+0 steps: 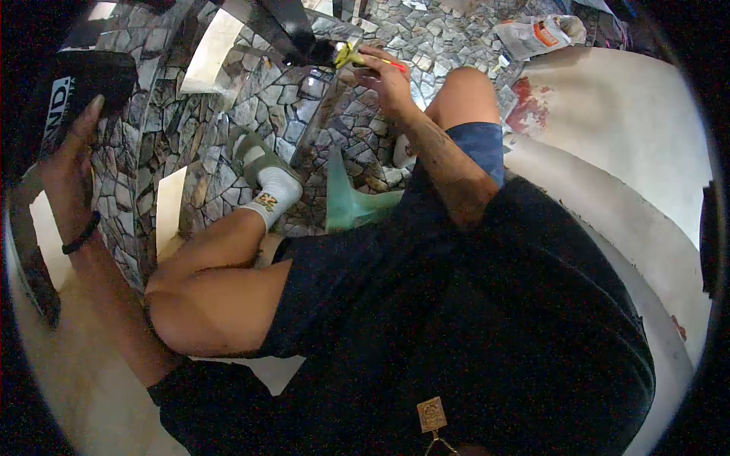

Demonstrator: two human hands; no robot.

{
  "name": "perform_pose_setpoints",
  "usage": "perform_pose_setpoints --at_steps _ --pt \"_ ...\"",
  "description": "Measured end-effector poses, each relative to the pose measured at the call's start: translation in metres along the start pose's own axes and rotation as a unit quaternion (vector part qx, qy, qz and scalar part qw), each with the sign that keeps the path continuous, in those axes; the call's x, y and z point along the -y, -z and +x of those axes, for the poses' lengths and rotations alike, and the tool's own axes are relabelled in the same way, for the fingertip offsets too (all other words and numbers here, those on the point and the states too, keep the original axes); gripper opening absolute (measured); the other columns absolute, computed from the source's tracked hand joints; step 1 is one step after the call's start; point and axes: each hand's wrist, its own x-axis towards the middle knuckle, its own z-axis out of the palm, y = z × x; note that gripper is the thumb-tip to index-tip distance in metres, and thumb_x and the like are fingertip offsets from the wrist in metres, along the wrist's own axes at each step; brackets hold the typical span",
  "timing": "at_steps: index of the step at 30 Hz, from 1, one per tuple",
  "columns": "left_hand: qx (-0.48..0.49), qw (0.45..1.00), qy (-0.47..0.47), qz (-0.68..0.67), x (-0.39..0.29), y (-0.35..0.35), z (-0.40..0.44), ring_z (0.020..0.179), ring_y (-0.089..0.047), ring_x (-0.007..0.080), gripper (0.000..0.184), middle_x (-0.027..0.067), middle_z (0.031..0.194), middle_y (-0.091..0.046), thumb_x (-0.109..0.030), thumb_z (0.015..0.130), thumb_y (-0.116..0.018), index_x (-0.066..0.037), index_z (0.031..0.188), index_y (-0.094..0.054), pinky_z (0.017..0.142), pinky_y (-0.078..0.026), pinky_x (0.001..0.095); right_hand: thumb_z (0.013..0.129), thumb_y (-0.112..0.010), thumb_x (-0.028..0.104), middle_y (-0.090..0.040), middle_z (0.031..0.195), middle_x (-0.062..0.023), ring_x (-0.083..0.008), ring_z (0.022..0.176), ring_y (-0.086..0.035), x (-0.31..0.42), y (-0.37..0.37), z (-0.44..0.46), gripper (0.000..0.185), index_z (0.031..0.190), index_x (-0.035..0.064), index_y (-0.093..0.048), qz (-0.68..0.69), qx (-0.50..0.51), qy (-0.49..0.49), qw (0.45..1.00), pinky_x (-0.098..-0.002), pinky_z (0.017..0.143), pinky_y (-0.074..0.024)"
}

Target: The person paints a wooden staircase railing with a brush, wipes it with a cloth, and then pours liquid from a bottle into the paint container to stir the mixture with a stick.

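Observation:
At the far left, my left hand [72,152] grips a black flat-faced object [106,80] with white lettering ending in "ND."; the thumb lies over its face and the other fingers are mostly hidden. My right hand [384,80], at the top middle, is closed around a small yellow-and-red hand tool [350,55]. The tool's yellow end is at the end of a dark bar [293,38], and I cannot tell if they touch. Its exact kind is too small to make out.
A pale green plastic seat or stool [353,201] shows between my legs. White and orange packaging [540,36] lies at the upper right on the stone-patterned floor [449,42]. A curved pale surface with reddish worn patches [608,114] stands along the right side.

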Motion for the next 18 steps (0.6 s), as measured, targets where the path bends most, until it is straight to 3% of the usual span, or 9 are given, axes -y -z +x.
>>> perform_pose_setpoints --at_steps 1,4,7,10,11,13,18 --pt "0.020 0.990 -0.087 0.113 0.004 0.002 0.000 0.104 -0.060 0.0168 0.029 0.0126 0.112 -0.065 0.001 0.083 -0.059 -0.004 0.109 -0.067 0.094 -0.044 0.0281 0.085 -0.060 0.013 -0.066 0.100 -0.0110 -0.0213 0.079 -0.065 0.001 0.004 -0.005 0.032 0.116 0.0025 -0.059 0.001 0.000 0.000 1.000 -0.0344 0.074 -0.0541" --pt "-0.016 0.995 -0.094 -0.018 -0.005 -0.001 0.012 0.107 -0.059 0.0178 0.031 0.0128 0.113 -0.064 0.002 0.082 -0.058 -0.005 0.111 -0.067 0.095 -0.043 0.0296 0.085 -0.058 0.013 -0.066 0.100 -0.0107 -0.0218 0.078 -0.065 -0.027 0.019 0.017 0.030 0.113 0.0025 -0.061 -0.044 -0.021 0.010 0.999 -0.0340 0.073 -0.0542" --pt "0.005 0.986 0.010 -0.164 0.011 -0.005 0.007 0.106 -0.059 0.0187 0.031 0.0119 0.114 -0.064 0.001 0.082 -0.057 -0.005 0.111 -0.067 0.095 -0.044 0.0301 0.086 -0.057 0.013 -0.066 0.099 -0.0106 -0.0214 0.079 -0.065 -0.035 0.000 0.028 0.029 0.113 0.0022 -0.061 -0.042 -0.001 -0.043 0.998 -0.0337 0.071 -0.0541" --pt "0.033 0.998 -0.052 0.002 0.001 0.004 0.005 0.106 -0.059 0.0191 0.031 0.0111 0.115 -0.064 0.001 0.082 -0.056 -0.004 0.111 -0.067 0.094 -0.044 0.0295 0.086 -0.057 0.013 -0.066 0.101 -0.0106 -0.0211 0.081 -0.065 -0.015 -0.022 0.016 0.029 0.113 0.0021 -0.061 0.005 -0.008 -0.009 1.000 -0.0328 0.072 -0.0535" --pt "0.024 0.998 -0.061 -0.019 0.004 0.003 0.004 0.106 -0.059 0.0188 0.032 0.0104 0.115 -0.064 0.001 0.082 -0.055 -0.005 0.112 -0.067 0.093 -0.044 0.0289 0.087 -0.057 0.013 -0.066 0.101 -0.0106 -0.0206 0.081 -0.065 -0.005 -0.021 0.004 0.029 0.113 0.0021 -0.061 0.005 0.014 0.025 1.000 -0.0316 0.073 -0.0527" --pt "0.004 0.995 -0.081 -0.062 0.013 -0.001 0.004 0.106 -0.059 0.0181 0.034 0.0091 0.115 -0.064 0.003 0.083 -0.054 -0.006 0.113 -0.066 0.092 -0.044 0.0275 0.087 -0.057 0.013 -0.066 0.102 -0.0109 -0.0207 0.082 -0.065 0.015 -0.020 -0.029 0.029 0.113 0.0020 -0.061 0.001 -0.015 0.005 1.000 -0.0315 0.075 -0.0527" --pt "0.051 0.994 -0.087 0.028 0.005 0.006 0.003 0.105 -0.060 0.0169 0.041 0.0075 0.116 -0.064 0.007 0.083 -0.049 -0.010 0.118 -0.063 0.092 -0.044 0.0267 0.086 -0.059 0.013 -0.064 0.107 -0.0113 -0.0207 0.086 -0.065 -0.010 -0.004 -0.013 0.029 0.112 0.0012 -0.061 -0.034 -0.033 -0.043 0.998 -0.0335 0.078 -0.0534"
